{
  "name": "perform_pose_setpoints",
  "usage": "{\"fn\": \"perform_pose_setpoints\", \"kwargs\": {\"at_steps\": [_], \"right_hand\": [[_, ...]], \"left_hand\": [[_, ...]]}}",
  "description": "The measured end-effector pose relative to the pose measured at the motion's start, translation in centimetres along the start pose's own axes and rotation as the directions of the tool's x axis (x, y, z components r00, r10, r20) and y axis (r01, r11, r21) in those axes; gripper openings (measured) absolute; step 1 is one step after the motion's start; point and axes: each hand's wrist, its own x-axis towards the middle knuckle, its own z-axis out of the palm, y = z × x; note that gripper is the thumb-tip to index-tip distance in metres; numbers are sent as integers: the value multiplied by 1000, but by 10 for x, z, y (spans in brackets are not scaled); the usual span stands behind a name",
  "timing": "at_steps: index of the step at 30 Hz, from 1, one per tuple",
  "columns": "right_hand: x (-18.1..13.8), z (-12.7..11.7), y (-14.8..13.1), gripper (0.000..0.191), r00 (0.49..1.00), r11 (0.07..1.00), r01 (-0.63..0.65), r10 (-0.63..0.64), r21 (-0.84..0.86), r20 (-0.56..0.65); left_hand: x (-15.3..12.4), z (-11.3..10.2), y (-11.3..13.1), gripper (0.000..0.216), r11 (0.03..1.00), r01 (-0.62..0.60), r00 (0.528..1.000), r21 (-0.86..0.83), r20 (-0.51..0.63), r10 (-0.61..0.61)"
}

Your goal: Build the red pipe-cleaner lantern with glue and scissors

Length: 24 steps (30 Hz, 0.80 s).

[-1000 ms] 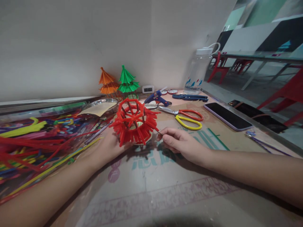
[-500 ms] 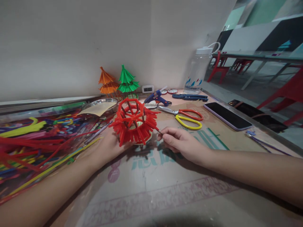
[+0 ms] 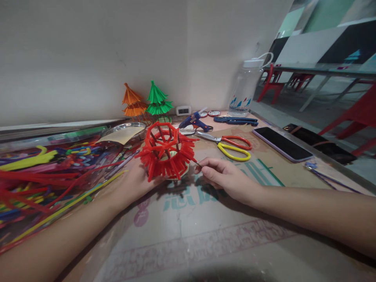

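Cardboard sheet (image 3: 205,243) under both hands; green characters (image 3: 178,200) on it, partly covered, not legible. Bottle (image 3: 243,92) well beyond the right hand (image 3: 219,175), sailboat print, brand not seen. Red model (image 3: 155,166) between the hands, tilted: left hand (image 3: 139,178) clamped on its left and underside, fingers mostly hidden. Hands apart. Scissors (image 3: 226,139) just beyond the right hand, handles toward its side; phone (image 3: 282,144) farther out to its right, screen dark. Glue gun (image 3: 194,121) beyond the model. Clock (image 3: 183,111) behind that, digits too small to read. Thin stick (image 3: 199,164) pinched in right fingertips, end near red fringe, contact unclear. Versus a second ago: hands and model practically unmoved.
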Motion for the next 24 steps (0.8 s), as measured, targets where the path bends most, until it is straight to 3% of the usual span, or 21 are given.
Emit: {"fn": "perform_pose_setpoints", "kwargs": {"at_steps": [19,24], "right_hand": [[0,1,-1,50,1000,1000,-14,14,-19,-8],[-1,1,-2,54,1000,1000,-24,24,-14,6]], "left_hand": [[-1,1,-5,21,998,-53,999,17,1,53],[-2,1,-5,25,1000,-15,1000,7,9,15]]}}
